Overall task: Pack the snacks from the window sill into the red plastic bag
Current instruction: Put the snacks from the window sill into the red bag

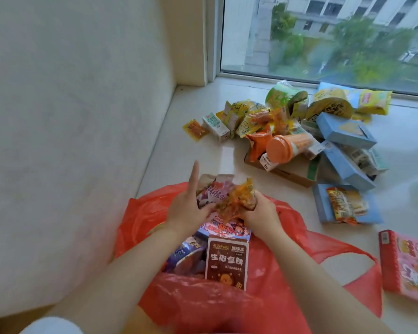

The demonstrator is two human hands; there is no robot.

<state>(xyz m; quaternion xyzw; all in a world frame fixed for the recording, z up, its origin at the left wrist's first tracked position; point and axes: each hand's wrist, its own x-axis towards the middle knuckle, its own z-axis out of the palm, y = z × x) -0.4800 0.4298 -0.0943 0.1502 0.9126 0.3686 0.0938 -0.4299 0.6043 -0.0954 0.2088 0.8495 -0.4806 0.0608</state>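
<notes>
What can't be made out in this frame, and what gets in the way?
Head view, the only one:
- Left hand: whether it grips the orange snack packets is hidden behind them; its forefinger points up.
- Lower contents of the red plastic bag: covered by the brown box and the bag's wall.
- Pink box: cut off by the right edge.
- Print on the snack pile: too small and blurred.

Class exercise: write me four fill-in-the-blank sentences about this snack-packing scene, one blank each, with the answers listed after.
1. The plastic bag being filled is ____.
2. The right hand grips a crinkly orange packet above the ____.
3. The jar lying in the pile has an ____ lid.
4. The brown carton stands ____ the bag.

Answers: red; bag; orange; inside
</notes>
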